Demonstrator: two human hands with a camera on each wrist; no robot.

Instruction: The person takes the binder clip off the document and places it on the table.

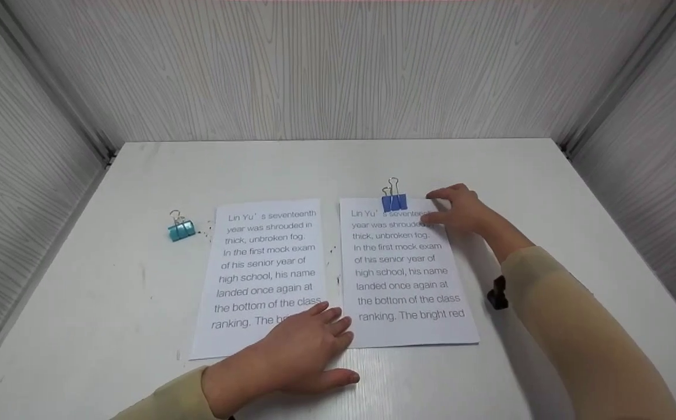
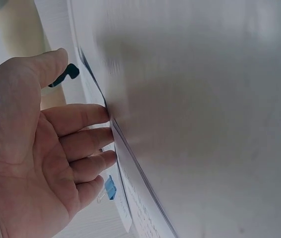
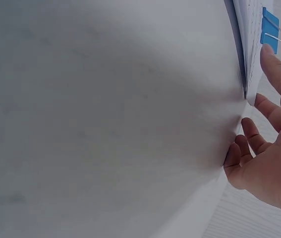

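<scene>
Two white stacks of printed paper lie side by side. On the right paper stack (image 1: 407, 335), a blue binder clip (image 1: 394, 202) grips the top edge, its wire handles pointing away. My right hand (image 1: 460, 213) is at that stack's top right corner, the thumb over the printed page near the clip. Its other fingers, loosely bent, reach the tabletop just past the corner in the right wrist view. Across the lower right corner of the left paper stack (image 1: 215, 344) lies my left hand (image 1: 305, 350), fingers extended toward the right stack's lower left edge. Neither hand grips anything.
A teal binder clip (image 1: 182, 230) lies left of the left stack. Small dark specks mark the white table (image 1: 338, 169). Beside the right forearm is a small black object (image 1: 497, 293). Grey wood-patterned panels (image 1: 338, 70) enclose the back and sides.
</scene>
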